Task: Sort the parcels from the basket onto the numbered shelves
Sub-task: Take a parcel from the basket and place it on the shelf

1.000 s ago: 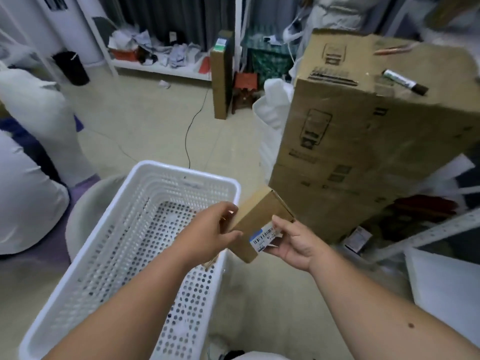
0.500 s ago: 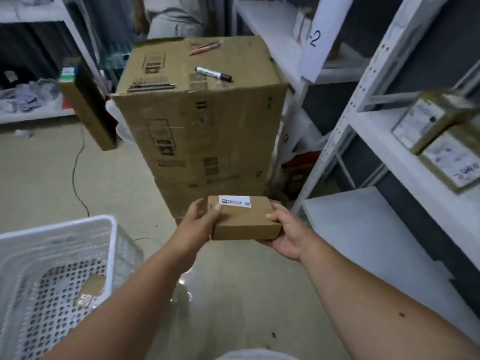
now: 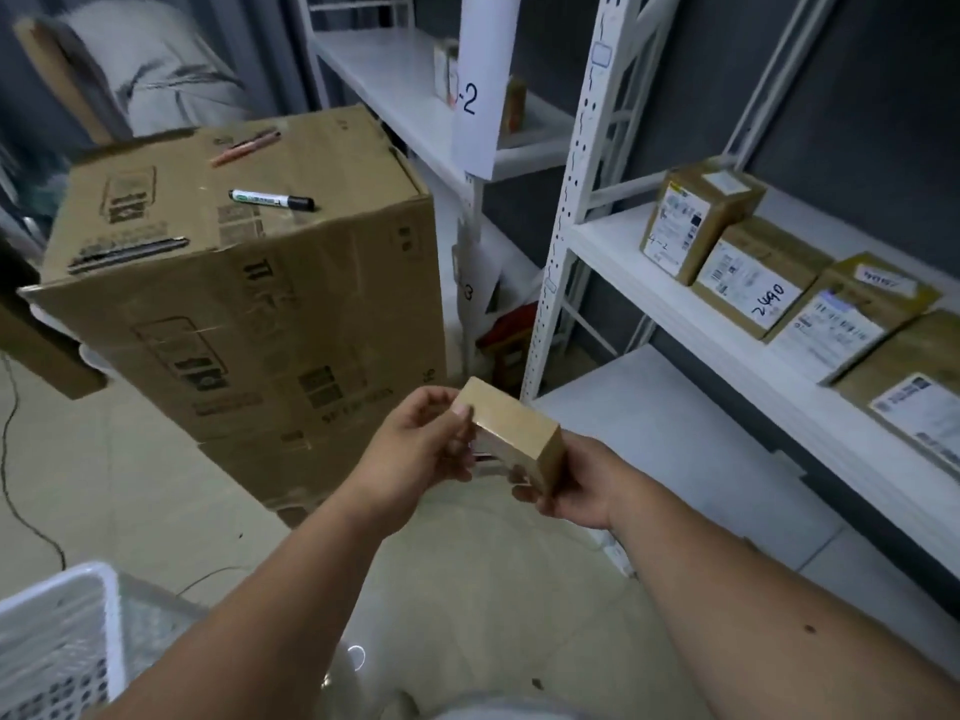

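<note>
A small brown cardboard parcel point(image 3: 511, 426) is held in mid-air in front of me by both hands. My left hand point(image 3: 415, 449) pinches its near-left end, and my right hand point(image 3: 576, 485) cups its right end from below. The parcel is tilted, its plain top facing up. The white basket point(image 3: 57, 641) shows only its corner at the bottom left. White numbered shelves point(image 3: 623, 241) stand to the right, with a paper sign marked "-2" point(image 3: 475, 96) on the farther unit.
Several labelled brown parcels point(image 3: 748, 278) lie in a row on the right-hand shelf. A large cardboard box point(image 3: 249, 304) stands ahead on the floor with a marker point(image 3: 272, 200) and a pen on top. A black cable runs over the floor at left.
My view has swung further right toward the shelves, and the basket has slid to the bottom left. Both hands have turned the parcel, so its white label no longer faces up.
</note>
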